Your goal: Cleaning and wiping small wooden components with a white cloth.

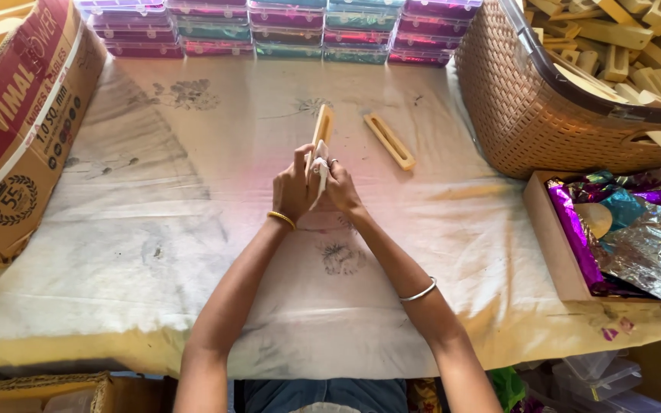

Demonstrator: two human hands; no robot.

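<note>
— Slats on the cloth (193, 229): how many?
— Two. One slat (323, 126) is held upright-ish above the cloth's middle; a second slat (389, 141) lies flat just to its right. One wicker basket (529, 115) holds many more, uncounted.
— Hands?
— Both raised together, arms stretched forward. Left hand (294, 187) is curled around the held slat's lower end; right hand (340, 186) is closed, pinching a white rag (320, 172) against it.
</note>
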